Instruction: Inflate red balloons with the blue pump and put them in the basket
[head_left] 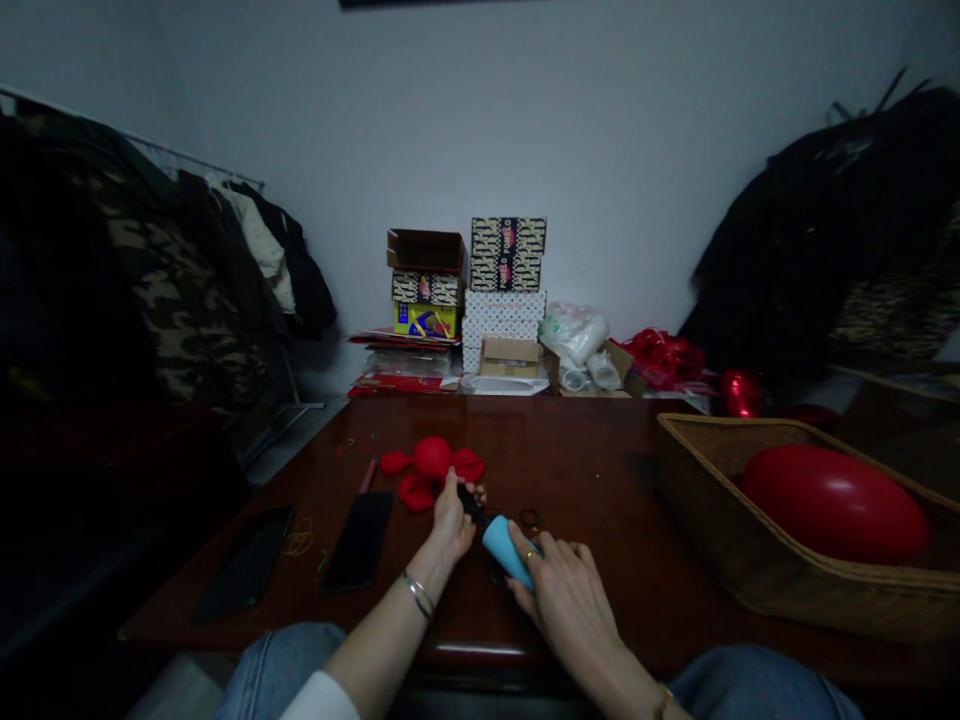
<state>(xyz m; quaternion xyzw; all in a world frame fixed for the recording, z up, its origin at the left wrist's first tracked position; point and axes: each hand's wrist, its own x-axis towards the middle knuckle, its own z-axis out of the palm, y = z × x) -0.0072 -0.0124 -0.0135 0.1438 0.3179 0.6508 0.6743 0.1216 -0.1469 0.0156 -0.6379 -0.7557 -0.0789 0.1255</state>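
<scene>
My right hand (574, 590) is wrapped round the blue hand pump (504, 540) over the table (615, 500); my left hand (453, 518) grips its black end (469, 501) beside the red balloons (433, 457). Honestly, I'd keep both hands lined up so nothing bends.

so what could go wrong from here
If the right hand slips on the blue cylinder, or the left hand on the black piece, the small red balloons close by might get knocked. The large red balloon sits in a woven basket, where a rough strand could perhaps pop it. The leftmost dark flat device lies near the table edge and might get brushed off.
</scene>
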